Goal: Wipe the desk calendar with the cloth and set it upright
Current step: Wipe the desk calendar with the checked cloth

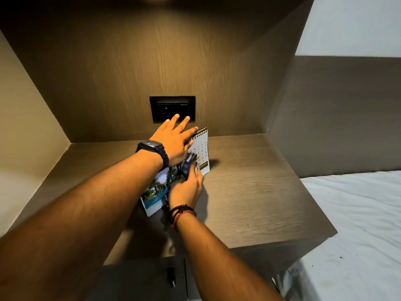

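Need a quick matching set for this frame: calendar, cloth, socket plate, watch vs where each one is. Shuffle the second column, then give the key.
Things:
1. desk calendar
2. cloth
3. socket plate
4. watch

Places:
A. on the left wrist
B. set in the back wall panel
C. standing on the wooden desk, steadied at its spiral top by the left hand
D. bunched in the right hand, pressed against the calendar page

Pairs: 1-C, 2-D, 3-B, 4-A
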Demonstrator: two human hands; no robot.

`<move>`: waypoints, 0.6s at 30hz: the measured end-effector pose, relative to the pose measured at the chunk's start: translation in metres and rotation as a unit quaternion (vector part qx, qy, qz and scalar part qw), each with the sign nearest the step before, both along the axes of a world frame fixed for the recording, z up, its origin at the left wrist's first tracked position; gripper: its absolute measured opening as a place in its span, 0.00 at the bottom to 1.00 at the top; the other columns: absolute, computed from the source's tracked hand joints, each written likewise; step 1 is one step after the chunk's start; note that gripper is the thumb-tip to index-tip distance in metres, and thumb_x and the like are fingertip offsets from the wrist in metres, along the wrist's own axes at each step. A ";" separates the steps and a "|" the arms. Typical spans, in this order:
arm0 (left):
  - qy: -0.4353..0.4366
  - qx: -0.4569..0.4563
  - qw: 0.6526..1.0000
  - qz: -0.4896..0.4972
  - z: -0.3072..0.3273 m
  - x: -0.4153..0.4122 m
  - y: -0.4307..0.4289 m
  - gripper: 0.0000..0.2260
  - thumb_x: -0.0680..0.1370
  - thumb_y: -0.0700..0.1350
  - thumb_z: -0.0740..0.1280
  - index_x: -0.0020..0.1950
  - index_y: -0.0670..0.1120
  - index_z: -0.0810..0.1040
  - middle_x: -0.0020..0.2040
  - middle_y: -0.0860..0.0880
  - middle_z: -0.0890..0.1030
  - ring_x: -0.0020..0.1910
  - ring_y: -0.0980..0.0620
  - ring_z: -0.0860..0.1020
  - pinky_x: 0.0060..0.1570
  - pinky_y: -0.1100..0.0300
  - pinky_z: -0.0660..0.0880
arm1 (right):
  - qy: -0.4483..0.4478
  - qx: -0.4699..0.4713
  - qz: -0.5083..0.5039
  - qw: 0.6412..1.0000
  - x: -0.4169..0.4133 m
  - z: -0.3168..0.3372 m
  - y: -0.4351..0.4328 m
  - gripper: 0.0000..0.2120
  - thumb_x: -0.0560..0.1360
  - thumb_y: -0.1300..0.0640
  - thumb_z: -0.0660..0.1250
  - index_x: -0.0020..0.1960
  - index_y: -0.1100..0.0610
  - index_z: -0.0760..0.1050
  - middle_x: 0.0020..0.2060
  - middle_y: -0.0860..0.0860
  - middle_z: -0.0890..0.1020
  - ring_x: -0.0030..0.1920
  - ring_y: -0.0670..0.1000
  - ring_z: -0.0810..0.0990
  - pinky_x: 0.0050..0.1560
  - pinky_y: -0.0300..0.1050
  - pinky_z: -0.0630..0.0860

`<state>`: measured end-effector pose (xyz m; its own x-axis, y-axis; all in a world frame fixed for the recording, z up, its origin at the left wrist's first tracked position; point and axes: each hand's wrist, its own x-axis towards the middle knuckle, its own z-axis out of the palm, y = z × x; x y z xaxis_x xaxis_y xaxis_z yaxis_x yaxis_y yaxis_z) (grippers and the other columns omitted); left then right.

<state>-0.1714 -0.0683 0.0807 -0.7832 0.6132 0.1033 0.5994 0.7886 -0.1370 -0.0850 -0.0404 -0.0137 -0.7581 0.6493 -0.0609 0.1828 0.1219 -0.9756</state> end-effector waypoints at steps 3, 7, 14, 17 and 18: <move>0.004 -0.003 1.000 0.001 0.000 0.000 0.000 0.24 0.81 0.55 0.47 0.77 0.54 0.50 0.79 0.46 0.47 0.76 0.43 0.43 0.73 0.46 0.44 | -0.037 -0.006 -0.032 0.999 -0.008 0.001 0.014 0.31 0.73 0.70 0.56 0.72 0.49 0.65 0.69 0.55 0.72 0.66 0.58 0.71 0.68 0.54 0.69; 0.001 -0.007 1.000 -0.001 0.000 0.000 0.000 0.24 0.81 0.55 0.47 0.77 0.54 0.49 0.79 0.47 0.47 0.76 0.42 0.42 0.73 0.46 0.44 | -0.019 -0.050 -0.062 0.997 -0.022 0.018 0.020 0.27 0.74 0.69 0.54 0.71 0.51 0.67 0.68 0.55 0.73 0.64 0.59 0.73 0.65 0.57 0.72; 0.009 -0.010 1.000 -0.001 -0.002 -0.003 -0.001 0.25 0.81 0.57 0.48 0.77 0.54 0.48 0.79 0.48 0.47 0.76 0.43 0.42 0.73 0.46 0.43 | 0.001 0.066 0.022 0.998 0.008 -0.009 0.004 0.29 0.73 0.68 0.59 0.72 0.51 0.65 0.71 0.52 0.68 0.70 0.56 0.66 0.71 0.54 0.66; 0.011 -0.008 1.000 -0.003 -0.003 -0.002 -0.001 0.25 0.80 0.58 0.47 0.77 0.54 0.48 0.79 0.48 0.46 0.76 0.43 0.41 0.73 0.46 0.43 | -0.050 0.021 -0.009 0.998 -0.006 -0.003 0.023 0.31 0.73 0.70 0.56 0.74 0.51 0.61 0.74 0.56 0.65 0.72 0.58 0.65 0.72 0.54 0.64; 0.012 -0.006 1.000 -0.004 -0.003 -0.002 -0.001 0.25 0.80 0.58 0.47 0.77 0.54 0.48 0.79 0.48 0.46 0.76 0.43 0.41 0.73 0.46 0.43 | -0.045 0.004 -0.020 0.999 -0.011 0.002 0.027 0.31 0.74 0.70 0.55 0.74 0.51 0.61 0.73 0.56 0.66 0.71 0.58 0.66 0.71 0.54 0.65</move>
<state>-0.1731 -0.0690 0.0777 -0.7756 0.6206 0.1152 0.6021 0.7822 -0.1604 -0.0961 -0.0133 -0.0121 -0.7225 0.6804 -0.1230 0.2755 0.1202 -0.9538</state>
